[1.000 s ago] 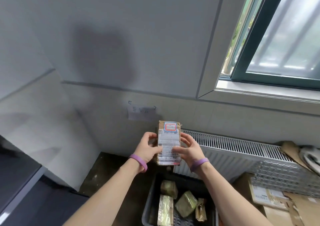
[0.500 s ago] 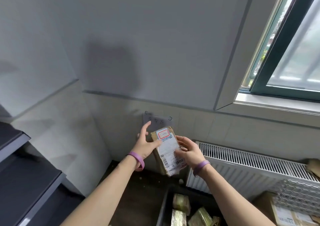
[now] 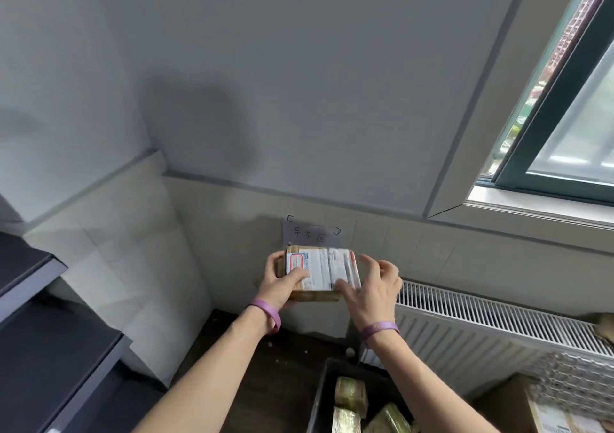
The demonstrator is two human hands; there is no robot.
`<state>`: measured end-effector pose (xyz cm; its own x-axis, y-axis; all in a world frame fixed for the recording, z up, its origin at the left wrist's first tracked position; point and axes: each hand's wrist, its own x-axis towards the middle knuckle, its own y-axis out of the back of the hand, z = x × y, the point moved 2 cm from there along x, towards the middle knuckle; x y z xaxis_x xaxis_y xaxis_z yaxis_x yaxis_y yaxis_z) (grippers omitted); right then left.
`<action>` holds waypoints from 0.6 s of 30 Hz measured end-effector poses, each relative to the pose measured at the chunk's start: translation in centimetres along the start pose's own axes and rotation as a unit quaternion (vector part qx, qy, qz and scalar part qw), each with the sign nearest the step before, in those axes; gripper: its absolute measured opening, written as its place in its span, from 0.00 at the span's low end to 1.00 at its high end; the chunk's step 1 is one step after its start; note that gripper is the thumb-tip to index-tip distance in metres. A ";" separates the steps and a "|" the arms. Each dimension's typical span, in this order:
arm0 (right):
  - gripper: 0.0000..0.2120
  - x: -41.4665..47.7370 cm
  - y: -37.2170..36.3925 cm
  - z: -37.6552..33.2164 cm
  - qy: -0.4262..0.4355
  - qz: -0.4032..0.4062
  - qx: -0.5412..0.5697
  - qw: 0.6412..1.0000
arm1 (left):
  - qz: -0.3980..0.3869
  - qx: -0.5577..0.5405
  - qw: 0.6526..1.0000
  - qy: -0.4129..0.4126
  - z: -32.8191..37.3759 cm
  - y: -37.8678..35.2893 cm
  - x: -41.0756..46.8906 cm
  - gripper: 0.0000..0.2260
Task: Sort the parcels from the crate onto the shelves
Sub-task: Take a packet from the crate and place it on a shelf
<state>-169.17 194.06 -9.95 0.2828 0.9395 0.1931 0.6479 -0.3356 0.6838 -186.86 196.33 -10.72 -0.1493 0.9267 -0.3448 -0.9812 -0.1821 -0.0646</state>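
Hands grip 1 parcel [image 3: 315, 295] between them (label [image 3: 320, 268] facing camera): left hand [image 3: 282, 283], right hand [image 3: 373, 288].

Two forearms show, bare along the whole length that is in view. The left hand [image 3: 282, 283] has a purple wristband, the left wristband [image 3: 267, 314], at its wrist: a flat, smooth strip that sits a little loose and slanted. The right hand [image 3: 372, 289] has a matching purple strip, the right wristband [image 3: 378, 329], lying snug across the wrist. This one bears a small round, paler emblem on its upper face, too small to read.
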 end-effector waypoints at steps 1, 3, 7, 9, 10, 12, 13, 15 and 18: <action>0.28 -0.3 -0.2 -0.2 -0.007 -0.004 0.032 0.999 | 0.008 -0.030 0.999 0.013 0.0 0.0 -0.1 0.20; 0.28 -0.8 -0.9 -1.0 -0.047 -0.077 0.160 0.983 | 0.021 -0.062 0.997 0.030 0.0 -0.1 -0.3 0.25; 0.31 -1.1 -2.3 -2.7 -0.075 -0.196 0.304 0.929 | 0.000 -0.039 0.998 0.047 -1.0 0.1 -0.9 0.33; 0.32 -0.8 -3.0 -3.4 -0.056 -0.218 0.323 0.919 | -0.018 -0.033 0.998 0.047 -0.9 0.2 -1.7 0.31; 0.29 -0.6 -3.2 -3.8 -0.051 -0.230 0.338 0.911 | -0.019 -0.029 0.998 0.044 -0.9 0.4 -2.1 0.27; 0.22 -0.3 -3.5 -4.4 -0.042 -0.247 0.362 0.898 | 0.003 -0.017 0.999 0.035 -0.4 1.0 -2.6 0.21; 0.21 -0.1 -3.6 -4.6 -0.039 -0.257 0.376 0.889 | 0.020 -0.006 0.999 0.024 -0.2 1.4 -2.9 0.21; 0.21 0.1 -4.0 -4.9 -0.023 -0.290 0.396 0.871 | 0.068 0.024 0.997 -0.018 0.4 2.3 -3.6 0.20; 0.20 -0.2 -4.6 -5.6 0.018 -0.351 0.368 0.861 | 0.150 0.055 0.986 -0.054 0.6 3.8 -5.7 0.10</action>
<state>-176.15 195.77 -9.19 -0.3747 0.9255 -0.0552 0.9266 0.3759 0.0126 -189.77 190.57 -8.40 -0.4404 0.8677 -0.2303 -0.8977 -0.4215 0.1285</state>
